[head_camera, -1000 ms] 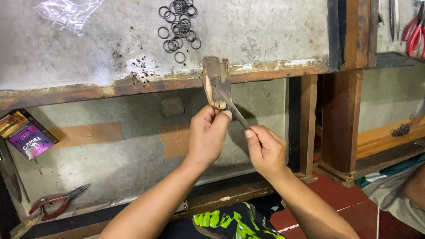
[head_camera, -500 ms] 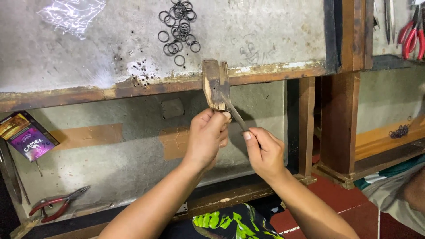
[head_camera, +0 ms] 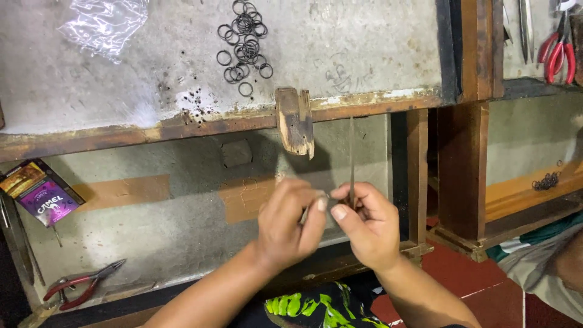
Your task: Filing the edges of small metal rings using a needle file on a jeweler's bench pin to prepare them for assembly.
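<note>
My left hand (head_camera: 285,228) and my right hand (head_camera: 367,225) meet fingertip to fingertip in front of the bench, below a worn wooden peg (head_camera: 296,121) that sticks out from the bench edge. A thin dark file (head_camera: 351,155) stands upright in my right hand, its tip level with the peg. The left thumb and fingers pinch a small piece, mostly hidden between the fingertips. Both hands are clear of the peg.
Several dark wire rings (head_camera: 243,36) and a crumpled plastic bag (head_camera: 106,24) lie on the grey benchtop. The lower tray holds a purple packet (head_camera: 42,195) and red-handled pliers (head_camera: 82,284). More red-handled pliers (head_camera: 555,51) lie top right, a small ring cluster (head_camera: 546,180) on the right shelf.
Both hands have dropped from the wooden peg to about chest height. The file, slanted against the peg before, now stands upright.
</note>
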